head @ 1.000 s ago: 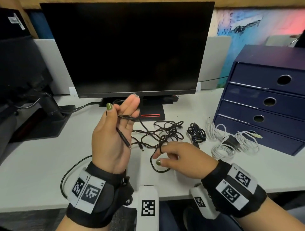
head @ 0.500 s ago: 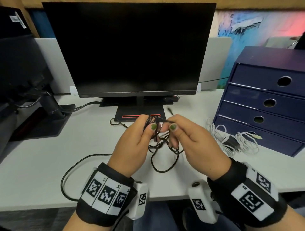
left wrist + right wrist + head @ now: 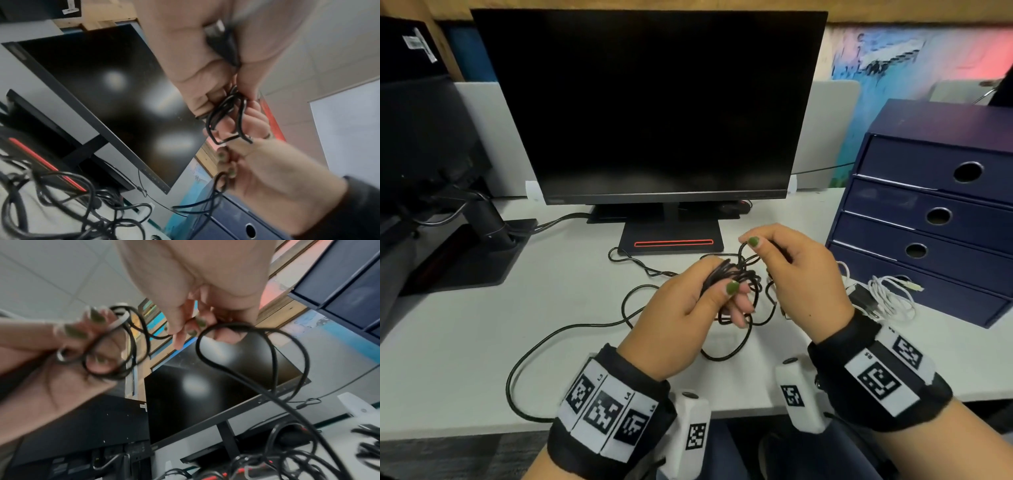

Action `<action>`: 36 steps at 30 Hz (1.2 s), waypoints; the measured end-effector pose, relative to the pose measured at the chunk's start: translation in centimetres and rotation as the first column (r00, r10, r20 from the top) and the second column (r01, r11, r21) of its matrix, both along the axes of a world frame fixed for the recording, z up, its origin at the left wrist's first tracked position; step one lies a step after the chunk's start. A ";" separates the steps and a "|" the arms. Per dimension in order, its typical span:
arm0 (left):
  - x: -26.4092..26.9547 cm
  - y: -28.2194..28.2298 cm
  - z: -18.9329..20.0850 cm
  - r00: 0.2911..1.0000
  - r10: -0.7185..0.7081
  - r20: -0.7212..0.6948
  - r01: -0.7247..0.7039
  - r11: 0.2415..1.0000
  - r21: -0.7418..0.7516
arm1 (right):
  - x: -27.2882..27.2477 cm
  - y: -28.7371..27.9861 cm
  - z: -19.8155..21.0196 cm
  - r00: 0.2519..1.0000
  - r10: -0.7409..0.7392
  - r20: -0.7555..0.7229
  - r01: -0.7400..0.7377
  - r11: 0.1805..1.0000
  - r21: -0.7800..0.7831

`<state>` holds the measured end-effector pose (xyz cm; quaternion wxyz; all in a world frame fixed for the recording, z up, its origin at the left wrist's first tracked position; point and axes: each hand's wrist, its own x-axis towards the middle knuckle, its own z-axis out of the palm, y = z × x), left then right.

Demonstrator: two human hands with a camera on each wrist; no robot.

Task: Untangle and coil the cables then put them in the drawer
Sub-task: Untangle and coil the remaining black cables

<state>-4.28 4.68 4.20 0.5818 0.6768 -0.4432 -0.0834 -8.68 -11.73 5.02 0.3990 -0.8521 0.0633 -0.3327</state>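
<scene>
Above the desk, my left hand (image 3: 709, 298) grips several loops of a thin black cable (image 3: 726, 270), thumb pressed over the bundle. Just to its right and slightly higher, my right hand (image 3: 767, 250) pinches a strand of the same cable between thumb and fingertips. In the right wrist view the cable (image 3: 236, 363) curves off my right hand (image 3: 197, 331) down toward the desk, and the coil sits in my left hand (image 3: 86, 347). The left wrist view shows the loops (image 3: 228, 116) between both hands. Slack cable (image 3: 630, 311) trails across the desk. The blue drawer unit (image 3: 935, 219) stands at right, all drawers closed.
A white cable bundle with a black adapter (image 3: 887, 301) lies before the lowest drawer. A black monitor (image 3: 650, 109) on its stand (image 3: 671, 240) fills the back of the white desk (image 3: 465, 342). A second monitor's base (image 3: 465, 253) sits at left.
My hands came together over the cable, then the left hand gathered more loops while the right hand lifted a strand up and to the right. The tangle has left the desk.
</scene>
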 end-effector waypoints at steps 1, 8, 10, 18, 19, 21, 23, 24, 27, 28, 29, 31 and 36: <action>-0.1 -0.1 0.1 0.999 -0.005 -0.048 0.001 0.998 -0.070 | 0.2 -0.2 -0.3 0.999 0.011 -0.051 -0.013 0.999 -0.038; 0.5 -0.1 0.6 0.956 0.063 -0.285 -0.174 0.906 -0.385 | 0.2 2.0 -3.4 0.851 0.268 -0.452 -0.354 0.928 -0.116; 0.8 0.3 0.8 0.932 0.026 -0.360 -0.194 0.878 -0.438 | 0.0 2.4 -4.0 0.809 0.321 -0.493 -0.413 0.906 -0.088; 2.7 2.0 1.2 0.919 0.110 -0.379 -0.271 0.875 -0.402 | 0.0 -1.3 -3.2 0.969 0.039 -0.242 -0.076 0.987 -0.145; 2.8 2.1 1.2 0.922 0.153 -0.355 -0.287 0.886 -0.364 | -0.1 -1.7 -3.1 0.981 -0.016 -0.195 -0.008 0.993 -0.121; 3.0 2.1 1.1 0.920 0.200 -0.338 -0.311 0.897 -0.315 | -0.1 -2.0 -3.1 0.988 -0.087 -0.130 0.079 0.995 -0.064; 2.9 2.0 1.0 0.911 0.193 -0.364 -0.318 0.890 -0.327 | -0.2 -1.6 -3.5 0.988 -0.098 -0.119 0.095 0.995 -0.029; 2.8 1.9 1.0 0.909 0.185 -0.374 -0.320 0.884 -0.341 | -0.2 -1.3 -3.8 0.988 -0.083 -0.129 0.081 0.997 -0.018; 2.3 1.3 1.1 0.909 0.188 -0.373 -0.329 0.871 -0.365 | -0.5 0.0 -4.4 0.977 0.032 -0.209 -0.044 0.998 -0.054; 2.1 1.1 1.1 0.911 0.183 -0.369 -0.326 0.869 -0.372 | -0.6 0.6 -4.6 0.967 0.084 -0.242 -0.109 0.990 -0.093; 1.9 0.9 1.0 0.916 0.183 -0.357 -0.320 0.869 -0.377 | -0.7 1.1 -4.7 0.953 0.140 -0.270 -0.181 0.974 -0.136; 1.7 0.5 0.9 0.928 0.197 -0.316 -0.310 0.879 -0.363 | -0.8 2.3 -4.5 0.928 0.230 -0.293 -0.299 0.930 -0.216; 1.5 0.2 -0.1 0.958 0.276 -0.079 -0.286 0.940 -0.186 | -1.0 3.7 -3.0 0.924 0.288 -0.251 -0.369 0.842 -0.394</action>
